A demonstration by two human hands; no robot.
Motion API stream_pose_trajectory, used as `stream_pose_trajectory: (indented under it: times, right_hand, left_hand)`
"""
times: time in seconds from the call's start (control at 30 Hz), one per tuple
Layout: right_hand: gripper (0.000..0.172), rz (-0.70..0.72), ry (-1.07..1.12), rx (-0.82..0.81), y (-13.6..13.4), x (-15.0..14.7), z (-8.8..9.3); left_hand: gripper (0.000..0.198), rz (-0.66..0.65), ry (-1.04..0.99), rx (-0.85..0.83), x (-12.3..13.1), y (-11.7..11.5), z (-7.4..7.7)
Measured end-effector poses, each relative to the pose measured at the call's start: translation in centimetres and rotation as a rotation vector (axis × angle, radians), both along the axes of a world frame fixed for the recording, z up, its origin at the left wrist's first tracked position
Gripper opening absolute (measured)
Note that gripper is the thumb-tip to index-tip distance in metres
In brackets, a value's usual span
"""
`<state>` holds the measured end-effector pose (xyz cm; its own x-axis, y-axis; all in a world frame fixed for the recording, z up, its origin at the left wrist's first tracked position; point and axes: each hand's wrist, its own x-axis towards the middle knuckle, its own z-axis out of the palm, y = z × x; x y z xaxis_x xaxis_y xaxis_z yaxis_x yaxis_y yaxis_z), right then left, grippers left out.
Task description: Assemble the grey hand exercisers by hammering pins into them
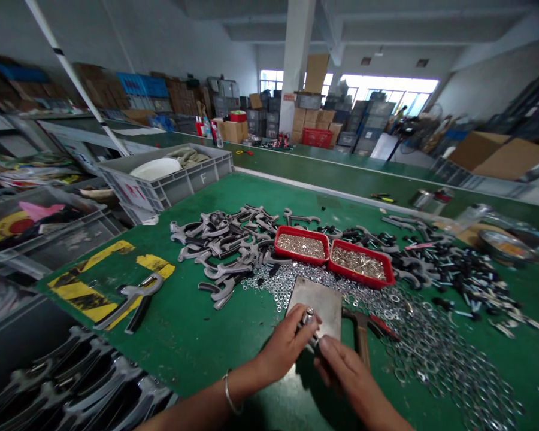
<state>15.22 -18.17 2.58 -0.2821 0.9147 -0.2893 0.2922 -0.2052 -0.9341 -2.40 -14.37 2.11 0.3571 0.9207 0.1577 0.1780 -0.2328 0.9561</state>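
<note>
My left hand point(288, 342) and my right hand point(344, 366) meet at the near edge of the green table point(197, 335). Both pinch a small grey metal part point(309, 320) with a ring on top, held over a flat steel plate point(318, 302). The left wrist wears a thin bracelet. A hammer point(362, 330) with a wooden handle lies just right of the plate. Loose washers point(431, 347) spread out to the right. Two red trays point(302, 246) of small fasteners sit behind the plate.
A heap of grey metal handles point(227, 248) lies left of the trays, black parts point(458, 269) to the right. An assembled clamp point(132, 299) rests on yellow-black tape. Grey crates point(170, 179) stand at the left; a bin of finished pieces point(72, 383) sits below.
</note>
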Motion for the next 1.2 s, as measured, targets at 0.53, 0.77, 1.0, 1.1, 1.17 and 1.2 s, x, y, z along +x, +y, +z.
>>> stream_pose_trajectory:
  times: [0.53, 0.77, 1.0, 1.1, 1.17, 1.2]
  right_hand:
    - [0.05, -0.033, -0.144, 0.213, 0.5, 0.6, 0.3]
    - [0.06, -0.076, 0.319, -0.17, -0.4, -0.7, -3.1]
    - [0.053, -0.092, 0.079, 0.103, -0.7, 1.3, -3.2]
    - [0.066, -0.025, 0.126, 0.038, -0.7, 1.4, -2.7]
    - [0.067, -0.041, 0.069, 0.062, -0.7, 1.6, -2.5]
    - [0.063, -0.065, 0.026, 0.094, -0.6, 1.8, -2.5]
  left_hand:
    - [0.018, 0.097, 0.137, 0.166, 1.8, 0.2, -1.6]
    - [0.018, -0.035, 0.161, 0.235, 1.4, 0.0, -2.5]
    - [0.023, 0.015, 0.207, 0.167, 2.3, 0.3, -2.0]
    - [0.021, -0.102, 0.198, 0.235, 2.4, 0.5, -1.3]
    - [0.022, -0.103, 0.201, 0.224, 2.6, 0.8, -1.1]
    - [0.023, -0.077, 0.207, 0.205, 2.7, 0.9, -1.1]
